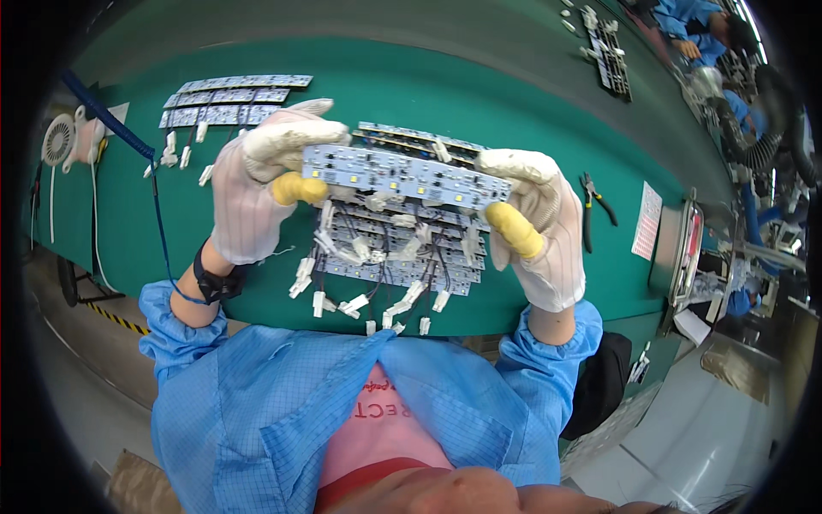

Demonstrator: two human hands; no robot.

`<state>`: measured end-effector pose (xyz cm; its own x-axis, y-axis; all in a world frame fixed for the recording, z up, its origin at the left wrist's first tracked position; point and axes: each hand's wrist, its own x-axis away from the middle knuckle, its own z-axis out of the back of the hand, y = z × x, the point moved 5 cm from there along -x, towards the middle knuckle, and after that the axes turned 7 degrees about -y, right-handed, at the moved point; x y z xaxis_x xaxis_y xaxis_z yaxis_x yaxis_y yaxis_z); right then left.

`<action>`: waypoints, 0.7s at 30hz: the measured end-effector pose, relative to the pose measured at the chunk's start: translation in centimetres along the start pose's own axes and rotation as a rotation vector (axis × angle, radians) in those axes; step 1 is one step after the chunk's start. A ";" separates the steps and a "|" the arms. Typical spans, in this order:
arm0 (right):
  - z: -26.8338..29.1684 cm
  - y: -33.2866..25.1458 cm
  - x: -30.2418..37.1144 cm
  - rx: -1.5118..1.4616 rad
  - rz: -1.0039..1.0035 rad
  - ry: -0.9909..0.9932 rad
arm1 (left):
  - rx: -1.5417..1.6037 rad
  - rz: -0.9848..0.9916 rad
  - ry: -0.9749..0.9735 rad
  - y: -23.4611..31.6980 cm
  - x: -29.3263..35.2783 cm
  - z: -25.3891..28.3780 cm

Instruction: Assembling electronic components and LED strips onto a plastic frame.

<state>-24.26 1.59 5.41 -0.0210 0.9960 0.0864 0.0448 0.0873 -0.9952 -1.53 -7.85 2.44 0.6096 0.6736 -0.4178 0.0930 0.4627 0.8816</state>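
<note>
Between my two gloved hands I hold an LED circuit board (402, 177), a long white strip with yellow square LEDs. My left hand (287, 167) grips its left end, with a yellow cover on the thumb. At the other end my right hand (527, 206) pinches it, also with a yellow-covered thumb. Just behind it, more board edges (419, 137) show; whether my fingers touch them I cannot tell. Below lies a pile of similar boards (394, 270) with dark wires and white plug connectors (351, 306) hanging toward me.
On the green mat (514, 107), several boards (227, 98) lie at the far left. Pliers (589, 210) and a red-and-white printed sheet (648, 220) lie to the right. A small fan (60, 140) stands left; a blue coiled cord (107, 118) runs toward my wrist strap. Co-workers (698, 30) sit at upper right.
</note>
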 end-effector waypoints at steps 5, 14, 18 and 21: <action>0.1 0.2 -0.3 -0.021 0.063 -0.084 | 0.143 0.258 0.065 -0.6 0.3 -0.2; 0.6 0.6 -0.3 0.037 0.132 -0.063 | 0.088 0.205 0.045 -0.3 0.3 -0.3; 0.5 0.2 -0.3 0.073 0.025 -0.050 | 0.127 -0.024 0.010 0.3 0.1 -0.3; 0.3 0.2 -0.5 0.060 -0.009 0.004 | 0.032 -0.070 -0.013 0.8 -0.2 -0.2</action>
<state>-24.58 1.08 5.13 -0.0167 0.9953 0.0955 -0.0153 0.0952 -0.9953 -1.73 -7.53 3.24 0.6107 0.6330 -0.4758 0.1609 0.4891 0.8572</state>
